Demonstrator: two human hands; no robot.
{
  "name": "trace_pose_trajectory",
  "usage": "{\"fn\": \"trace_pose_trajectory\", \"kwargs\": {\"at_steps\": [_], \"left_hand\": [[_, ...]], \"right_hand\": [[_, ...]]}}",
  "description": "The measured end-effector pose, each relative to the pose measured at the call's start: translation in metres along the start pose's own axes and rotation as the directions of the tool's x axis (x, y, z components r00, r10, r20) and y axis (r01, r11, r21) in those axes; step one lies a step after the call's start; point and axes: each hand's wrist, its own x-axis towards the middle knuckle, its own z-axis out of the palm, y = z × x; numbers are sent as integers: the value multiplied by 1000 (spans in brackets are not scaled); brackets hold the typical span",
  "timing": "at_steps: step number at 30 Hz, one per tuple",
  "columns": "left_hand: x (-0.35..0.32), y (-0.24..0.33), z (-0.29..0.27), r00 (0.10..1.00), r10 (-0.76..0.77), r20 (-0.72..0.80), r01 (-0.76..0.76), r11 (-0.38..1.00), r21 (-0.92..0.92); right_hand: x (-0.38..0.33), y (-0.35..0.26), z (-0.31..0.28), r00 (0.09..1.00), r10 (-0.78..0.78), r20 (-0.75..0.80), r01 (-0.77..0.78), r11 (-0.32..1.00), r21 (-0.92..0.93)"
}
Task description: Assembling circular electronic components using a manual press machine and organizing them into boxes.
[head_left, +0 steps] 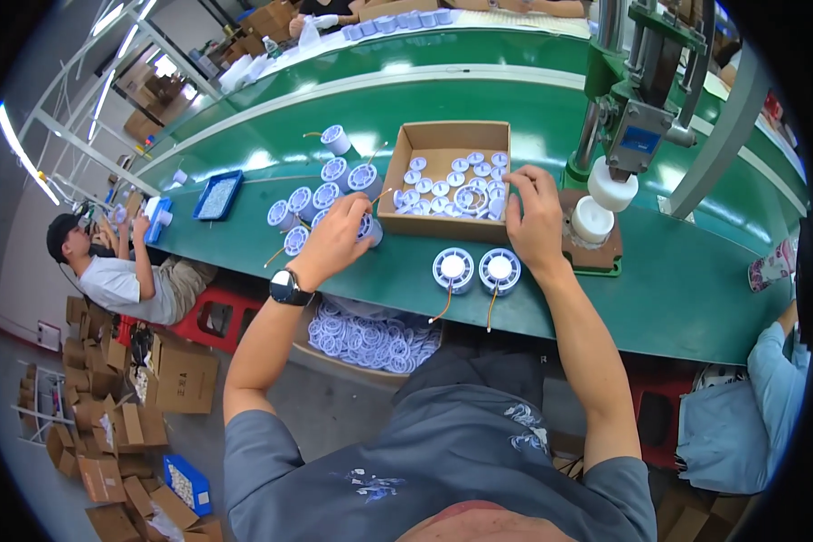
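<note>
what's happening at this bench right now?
A person is working with both hands at a green bench. The left hand is at a pale cylindrical part by a cluster of similar ones; whether it grips it is unclear. The right hand is at the right side of a cardboard box holding small round pieces. Two wired parts sit in front of the box, and a press stands to its right.

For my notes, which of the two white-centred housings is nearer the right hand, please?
The rightmost white-centred housing; its twin sits left, farther from the right hand.
</note>
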Motion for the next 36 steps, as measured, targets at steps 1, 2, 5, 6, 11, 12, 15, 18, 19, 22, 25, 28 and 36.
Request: {"fn": "trace_pose_trajectory", "kwargs": {"at_steps": [1,2,5,6,11,12,15,18,19,22,25,28,36], "left_hand": [[5,-2,-3,999,17,-40,-18,1000,-15],[10,-2,-9,996,33,-77,-35,999,-29],[37,-63,-21,988,43,-149,-42,999,11],[57,-95,-20,988,-51,-146,55,998,26],[123,-191,19,975,-204,-93,220,949,226],[129,-202,30,966,-253,-50,257,942,218],[147,-212,51,938,-340,65,322,927,192],[161,-199,49,911,-369,184,311,908,279],[164,-185,45,909,-360,211,299,915,272],[162,-145,23,878,-364,310,299,924,240],[151,-120,8,780,-364,508,289,931,224],[142,-118,14,765,-405,502,303,913,274],[102,-78,9,992,-59,-109,73,989,129]], "right_hand": [[1,3,0,1000,-5,-9,5,1000,-8],[3,4,2,1000,5,-13,-5,1000,-9],[8,4,6,1000,24,-17,-24,1000,-6],[9,6,8,999,25,-23,-25,1000,-6],[12,11,11,999,20,-43,-20,1000,-1],[13,11,11,999,23,-41,-23,1000,0],[15,14,12,999,23,-31,-23,1000,-15],[12,21,12,999,45,-20,-46,998,-38],[14,25,13,999,47,-24,-49,998,-49],[18,25,14,999,43,-24,-44,997,-62],[17,24,15,999,30,-27,-32,997,-63],[19,27,15,999,24,-42,-27,997,-68],[1,19,13,995,104,11,-104,994,27]]}}
